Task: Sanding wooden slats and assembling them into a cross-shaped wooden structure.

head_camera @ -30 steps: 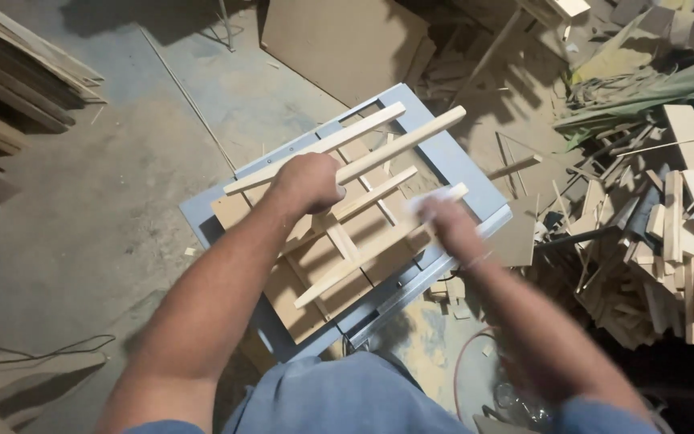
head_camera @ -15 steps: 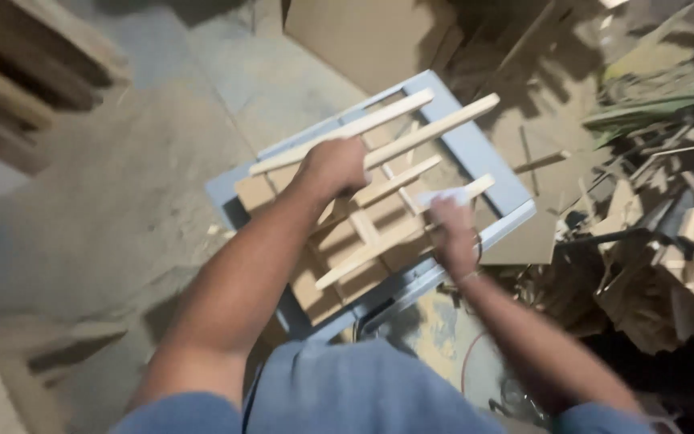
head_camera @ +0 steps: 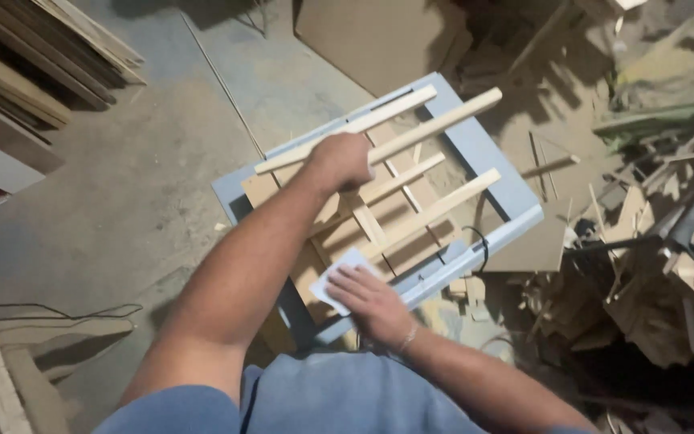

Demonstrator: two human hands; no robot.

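Nearest the body, the right hand (head_camera: 371, 299) lies flat, fingers stretched out and not curled round anything, pressing a small pale square of what looks like sanding paper (head_camera: 339, 276) against the near end of a pale wooden ladder-like frame of slats (head_camera: 399, 210); just beyond it, the left hand (head_camera: 341, 161) is closed in a fist round one of the frame's long upper slats, gripping it near its middle and steadying the whole piece; the frame itself lies tilted across the grey-blue metal table (head_camera: 516, 197), spanning the space between the two hands and reaching past the left hand towards the far corner, with a flat brown board (head_camera: 271, 189) under it; as far as the work can be judged, the frame is already assembled, its cross-pieces joined to the long slats, and the rubbing seems to be at the near rail only, so the farther slats likely remain to be gone over, though the surface finish is too fine to tell; to the right of the right hand, well apart, a heap of pale wood offcuts (head_camera: 668, 265) covers the floor; beyond the left hand a large brown flat panel (head_camera: 371, 36) leans, and far to the left long stacked boards (head_camera: 34, 64) lie along the dusty concrete floor (head_camera: 122, 209).
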